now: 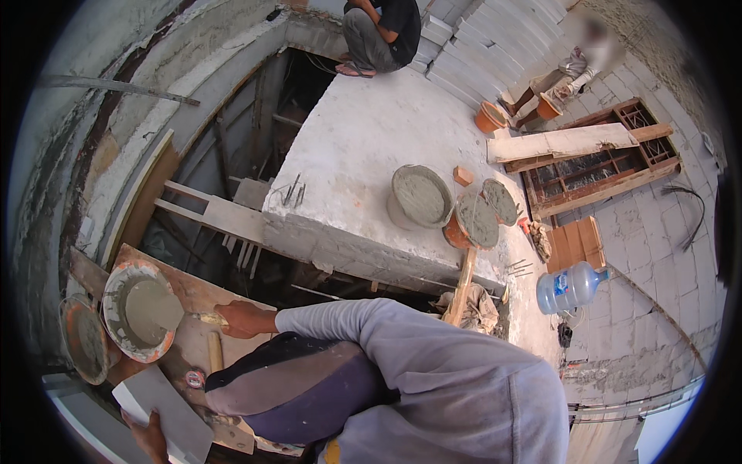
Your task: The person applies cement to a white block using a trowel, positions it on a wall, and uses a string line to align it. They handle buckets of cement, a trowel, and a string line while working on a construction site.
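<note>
My right hand (244, 319), at the end of a grey sleeve, is closed round the handle of a trowel (165, 312). The trowel's mortar-coated blade reaches over the rim of an orange bucket (116, 329) and rests at the wet grey mortar inside. Lower left, my left hand (148, 438) grips the edge of a pale grey block (164, 410), which lies tilted beside the bucket. Between the hands, a hammer-like wooden handle (215, 352) and a small red-and-white tape measure (195, 378) lie on the board. A second mortar-smeared bucket (83, 340) stands further left.
Beyond a deep opening (286, 108) is a concrete slab (348, 147). On it stand a large mortar bucket (420, 197) and two smaller ones, one being an orange bucket (473, 220). A water jug (568, 288) lies right. Two people sit at the back near stacked blocks (495, 46).
</note>
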The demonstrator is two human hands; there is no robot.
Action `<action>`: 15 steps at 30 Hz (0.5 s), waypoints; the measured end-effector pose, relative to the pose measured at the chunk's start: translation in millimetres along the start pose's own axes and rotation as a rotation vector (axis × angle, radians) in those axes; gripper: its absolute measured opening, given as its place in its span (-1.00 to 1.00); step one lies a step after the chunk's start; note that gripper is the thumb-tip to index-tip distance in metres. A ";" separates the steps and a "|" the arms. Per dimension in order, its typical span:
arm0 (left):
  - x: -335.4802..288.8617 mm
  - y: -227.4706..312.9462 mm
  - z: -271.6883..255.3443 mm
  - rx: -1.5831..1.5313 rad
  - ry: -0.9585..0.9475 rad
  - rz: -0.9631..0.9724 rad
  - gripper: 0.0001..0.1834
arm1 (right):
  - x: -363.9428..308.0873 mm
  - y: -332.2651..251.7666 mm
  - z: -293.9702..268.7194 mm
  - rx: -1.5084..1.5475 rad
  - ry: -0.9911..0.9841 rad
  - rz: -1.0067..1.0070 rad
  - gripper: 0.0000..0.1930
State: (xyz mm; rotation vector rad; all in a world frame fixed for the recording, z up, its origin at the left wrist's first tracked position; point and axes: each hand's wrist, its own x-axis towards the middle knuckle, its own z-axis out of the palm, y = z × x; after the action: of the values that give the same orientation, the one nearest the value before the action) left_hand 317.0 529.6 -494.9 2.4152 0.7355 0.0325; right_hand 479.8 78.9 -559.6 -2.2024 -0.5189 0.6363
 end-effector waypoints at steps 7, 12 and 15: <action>0.3 4.7 -5.3 0.097 -0.115 -0.044 0.05 | -4.4 2.8 -1.4 0.072 0.035 -0.029 -0.62; 7.0 -37.1 20.0 0.094 -0.065 0.037 0.07 | -12.1 11.0 3.2 0.083 0.123 -0.099 -0.60; -0.4 -28.7 11.4 0.157 -0.097 0.022 0.07 | -9.6 9.3 7.0 0.041 0.134 -0.118 -0.58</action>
State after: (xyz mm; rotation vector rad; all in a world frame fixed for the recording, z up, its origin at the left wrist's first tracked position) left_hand 304.5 542.1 -520.2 2.5537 0.6896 -0.1379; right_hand 469.5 71.9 -568.1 -2.1404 -0.5564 0.4303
